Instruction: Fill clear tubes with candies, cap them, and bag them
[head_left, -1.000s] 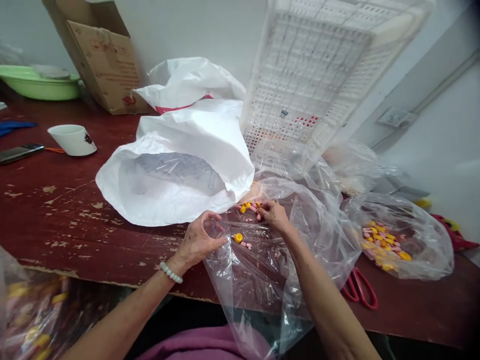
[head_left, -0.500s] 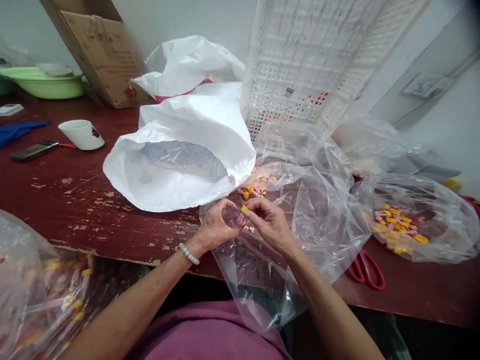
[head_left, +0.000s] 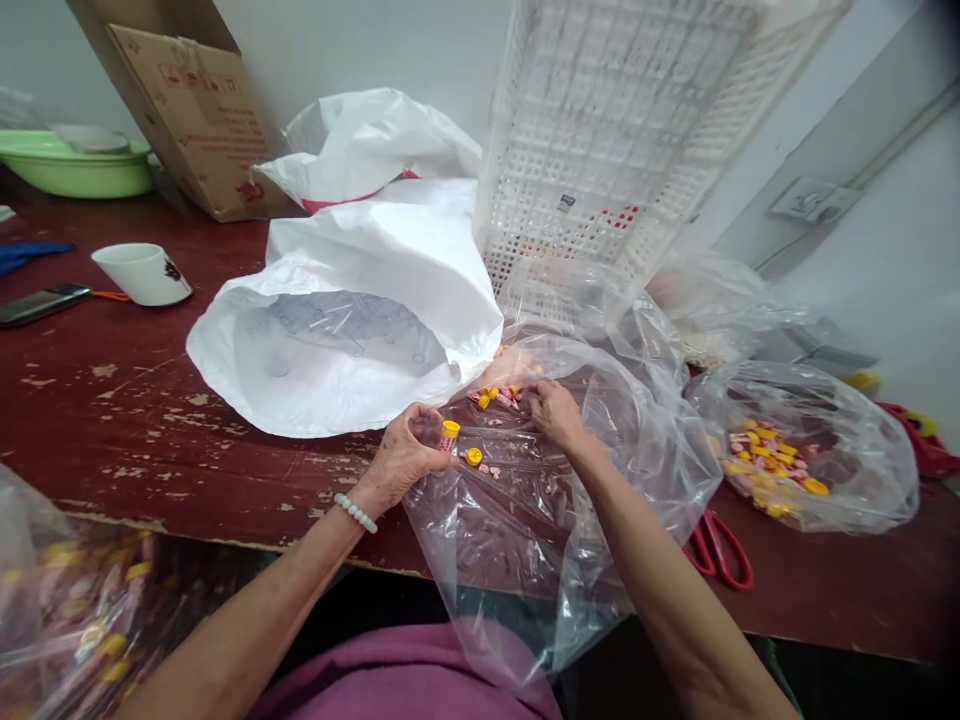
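My left hand (head_left: pixel 411 455), with a beaded bracelet at the wrist, is closed round a small clear tube with a yellow cap (head_left: pixel 450 430). Just right of it a round yellow piece (head_left: pixel 473 457) lies on the clear plastic bag (head_left: pixel 517 520), near small pink pieces (head_left: pixel 489 470). My right hand (head_left: pixel 555 412) is over the bag, beside a little pile of yellow and pink pieces (head_left: pixel 499 396); its fingertips are partly hidden, and whether they hold anything does not show.
A white sack (head_left: pixel 352 390) lies open behind my left hand. Behind stands a white plastic crate (head_left: pixel 585 130). Red scissors (head_left: pixel 720 550) and a clear bag of yellow and pink pieces (head_left: pixel 817 450) are at right. A cup (head_left: pixel 146 275) stands at left.
My hands have moved apart, the right one away to the right and back. The yellow-capped tube now shows in my left hand, and a round yellow piece shows on the bag.
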